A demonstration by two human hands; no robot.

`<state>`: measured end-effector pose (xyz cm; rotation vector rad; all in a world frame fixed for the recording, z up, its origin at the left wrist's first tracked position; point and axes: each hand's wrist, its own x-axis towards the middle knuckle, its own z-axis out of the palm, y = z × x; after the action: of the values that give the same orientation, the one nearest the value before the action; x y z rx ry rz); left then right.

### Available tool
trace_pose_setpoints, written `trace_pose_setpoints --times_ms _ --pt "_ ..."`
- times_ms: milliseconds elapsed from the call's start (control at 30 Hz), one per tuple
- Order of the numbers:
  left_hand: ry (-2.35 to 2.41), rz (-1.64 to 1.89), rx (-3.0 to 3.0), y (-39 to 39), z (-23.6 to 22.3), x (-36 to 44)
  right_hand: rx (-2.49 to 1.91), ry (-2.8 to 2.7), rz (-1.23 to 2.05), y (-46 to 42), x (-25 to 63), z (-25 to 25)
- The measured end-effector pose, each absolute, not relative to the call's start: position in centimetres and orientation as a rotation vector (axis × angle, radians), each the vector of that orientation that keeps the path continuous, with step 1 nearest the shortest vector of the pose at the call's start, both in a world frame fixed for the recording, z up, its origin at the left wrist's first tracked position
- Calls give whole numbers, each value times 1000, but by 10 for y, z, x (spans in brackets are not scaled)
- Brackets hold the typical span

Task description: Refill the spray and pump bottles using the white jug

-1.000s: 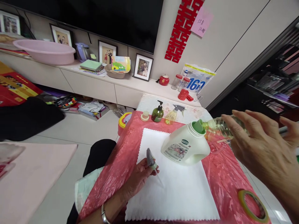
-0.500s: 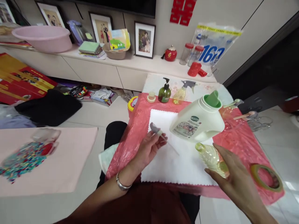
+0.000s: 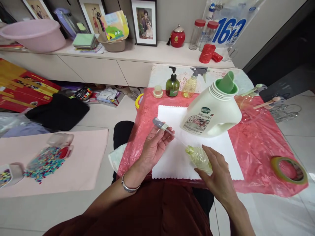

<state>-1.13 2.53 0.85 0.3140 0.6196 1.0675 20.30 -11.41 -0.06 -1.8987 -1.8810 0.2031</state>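
My left hand [image 3: 156, 144] is closed on a grey spray nozzle [image 3: 159, 124] with a pale green collar and a thin clear dip tube. The tube's far end reaches the mouth of a yellowish clear spray bottle [image 3: 198, 157]; whether it is inside I cannot tell. My right hand [image 3: 218, 170] grips that bottle near its base, tilted with the mouth toward the nozzle. Beyond my hands, a large pale green detergent jug [image 3: 209, 111] stands uncapped on a white scalloped mat [image 3: 169, 160], its green spout showing at the top.
Along the table's far side are a small cap [image 3: 157, 91], a green pump bottle [image 3: 172, 83] and another yellow spray bottle [image 3: 190, 86]. Yellow tape [image 3: 289, 169] lies on the red plastic cover [image 3: 256, 144] at right. Colourful beads [image 3: 46, 164] lie on a pink surface at left.
My right hand has brought the spray bottle away from the jug's mouth, down and left to the nozzle's tube. My left hand keeps hold of the nozzle. The view has tilted downward.
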Motion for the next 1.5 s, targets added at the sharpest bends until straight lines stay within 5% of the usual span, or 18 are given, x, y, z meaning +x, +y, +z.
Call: trace_pose_setpoints --times_ms 467,1500 --pt "681 972 520 1 1 5 -1790 -1726 505 -112 174 -4" --pt "661 936 569 -9 0 6 -1680 -1662 473 -115 157 -7"
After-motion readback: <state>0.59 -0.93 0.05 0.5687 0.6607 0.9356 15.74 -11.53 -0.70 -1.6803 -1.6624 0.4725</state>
